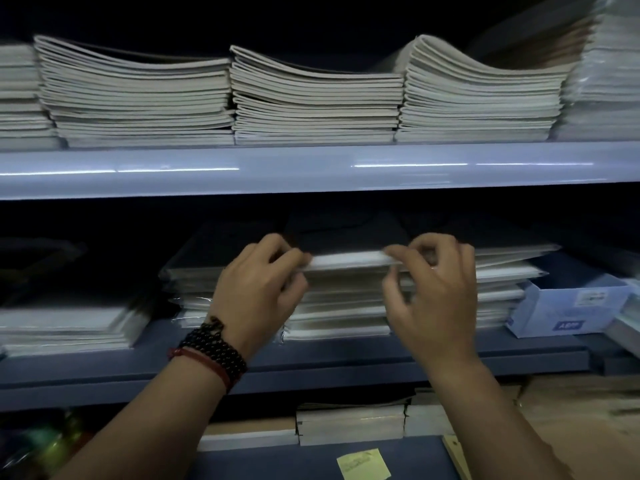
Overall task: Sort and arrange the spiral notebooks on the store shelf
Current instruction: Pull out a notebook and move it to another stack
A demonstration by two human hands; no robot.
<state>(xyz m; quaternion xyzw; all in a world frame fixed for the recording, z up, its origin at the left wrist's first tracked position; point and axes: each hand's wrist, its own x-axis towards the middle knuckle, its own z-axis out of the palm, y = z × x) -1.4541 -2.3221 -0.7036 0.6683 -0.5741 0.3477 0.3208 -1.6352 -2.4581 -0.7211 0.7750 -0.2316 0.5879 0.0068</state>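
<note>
A dark-covered notebook (pixel 349 259) lies on top of the middle stack (pixel 343 306) on the middle shelf (pixel 311 362). My left hand (pixel 259 292), with bead bracelets at the wrist, pinches its front edge at the left. My right hand (pixel 433 289) pinches the same edge at the right, fingers curled. The stack holds several plastic-wrapped notebooks. No spiral binding shows in this dim light.
The upper shelf (pixel 311 168) carries several sagging stacks of notebooks (pixel 138 95). A lower stack (pixel 65 327) sits at the left and a blue-white box (pixel 568 306) at the right. Below are more notebooks (pixel 349 424) and a yellow sticky note (pixel 363 464).
</note>
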